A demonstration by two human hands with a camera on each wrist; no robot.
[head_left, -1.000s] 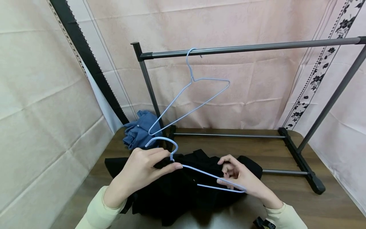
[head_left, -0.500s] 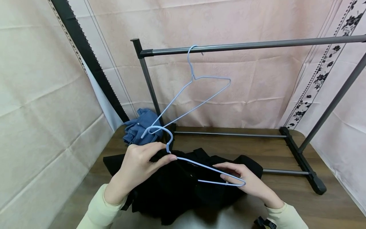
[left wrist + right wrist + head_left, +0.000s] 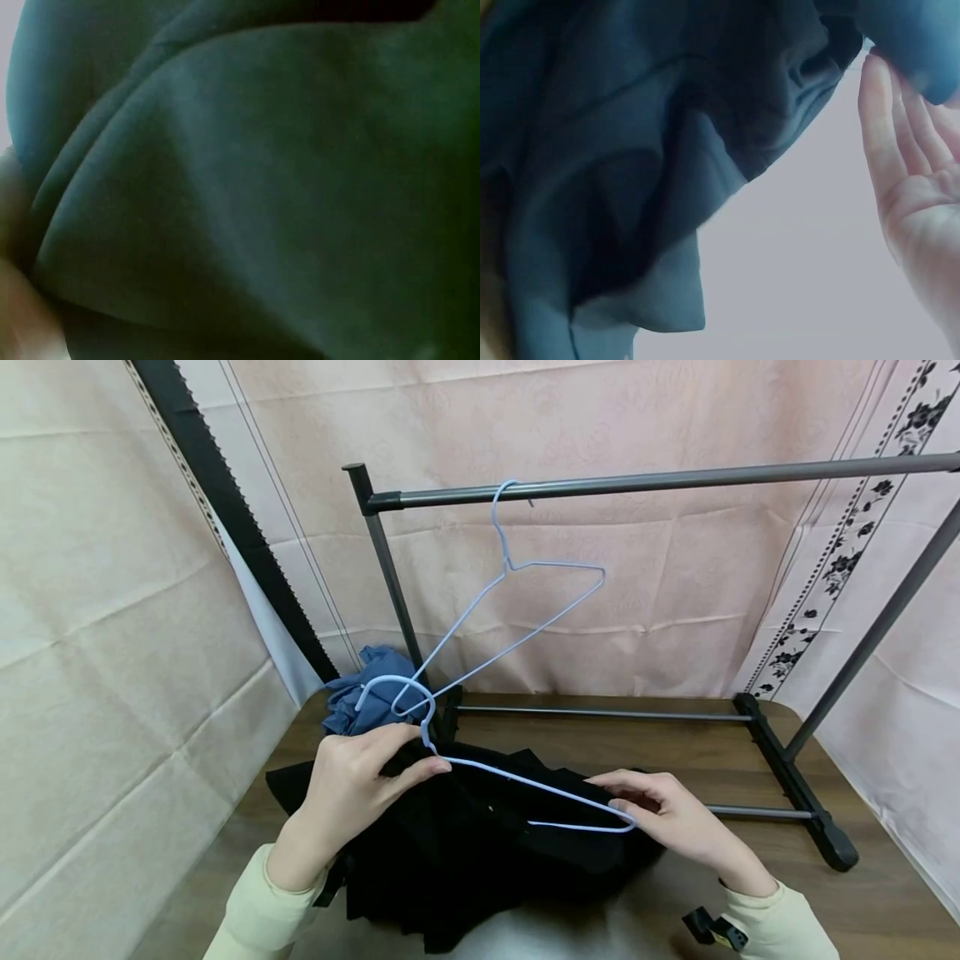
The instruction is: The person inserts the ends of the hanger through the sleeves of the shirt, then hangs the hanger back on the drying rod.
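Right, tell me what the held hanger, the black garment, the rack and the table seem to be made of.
Hanger: smooth, thin, pale blue; perhaps plastic-coated wire, though solid plastic is possible.
Black garment: matte fabric, judging by its soft folds; fibre unclear.
Rack: likely painted metal tube, given the grey sheen along its bar.
Table: brown wood grain; real wood or laminate.

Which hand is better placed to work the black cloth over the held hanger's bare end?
Probably the right hand: it is beside that end of the hanger, close to the cloth. The left hand pinches the hanger near its hook.
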